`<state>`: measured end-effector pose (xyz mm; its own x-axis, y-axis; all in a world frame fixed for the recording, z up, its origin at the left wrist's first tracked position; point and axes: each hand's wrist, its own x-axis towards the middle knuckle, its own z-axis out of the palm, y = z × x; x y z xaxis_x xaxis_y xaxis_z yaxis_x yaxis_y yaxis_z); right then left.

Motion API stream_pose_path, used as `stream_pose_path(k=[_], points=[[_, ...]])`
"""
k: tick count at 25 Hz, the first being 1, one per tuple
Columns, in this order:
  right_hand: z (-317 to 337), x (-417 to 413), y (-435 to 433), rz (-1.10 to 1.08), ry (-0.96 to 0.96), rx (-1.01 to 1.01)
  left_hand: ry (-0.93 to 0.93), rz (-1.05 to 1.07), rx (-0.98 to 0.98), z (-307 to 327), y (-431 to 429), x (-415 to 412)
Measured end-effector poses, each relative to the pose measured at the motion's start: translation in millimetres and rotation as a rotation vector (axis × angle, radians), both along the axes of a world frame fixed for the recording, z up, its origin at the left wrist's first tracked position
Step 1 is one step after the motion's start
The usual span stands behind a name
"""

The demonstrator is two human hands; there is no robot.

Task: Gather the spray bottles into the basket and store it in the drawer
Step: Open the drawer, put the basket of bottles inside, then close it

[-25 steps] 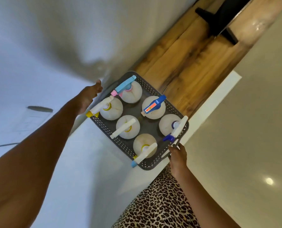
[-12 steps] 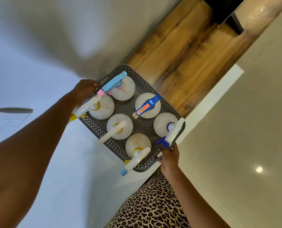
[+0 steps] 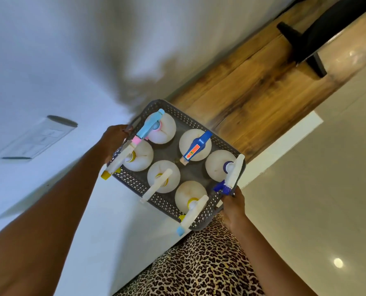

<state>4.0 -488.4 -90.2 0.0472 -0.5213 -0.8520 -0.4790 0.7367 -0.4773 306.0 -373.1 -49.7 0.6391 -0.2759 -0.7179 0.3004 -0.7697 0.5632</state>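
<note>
Bright soft light is filling the frame. A glare spot (image 3: 338,262) is shining on the glossy floor (image 3: 327,189); a grey shadow (image 3: 150,69) is smearing, blurred, across the white surface (image 3: 49,60).

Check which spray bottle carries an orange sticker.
The bottle with the solid dark-blue sprayer head, in the basket; the other five heads show no sticker.

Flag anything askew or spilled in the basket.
No spill; all six bottles stand upright in the basket. Only oddity: nozzles overhang its near rim, yellow-tipped, plain white and blue-tipped. They might snag on a drawer.
</note>
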Motion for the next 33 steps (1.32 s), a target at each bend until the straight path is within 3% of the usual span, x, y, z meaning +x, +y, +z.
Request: stream_pose_path(k=[9,21,27,33], points=[[49.0,9.4,21.1,0.406,-0.033,-0.060,0.068,0.340,-0.130,28.8,159.4,-64.3],[31.6,29.3,187.8,0.836,-0.019,-0.048,0.192,0.866,-0.233,21.2,418.6,-202.6],[4.2,56.8,240.4,1.015,-0.013,-0.069,0.229,1.088,-0.267,-9.2,479.8,-239.1],[-28.5,80.8,261.8,1.069,0.010,-0.119,0.216,1.146,-0.298,-36.3,494.4,-241.6]])
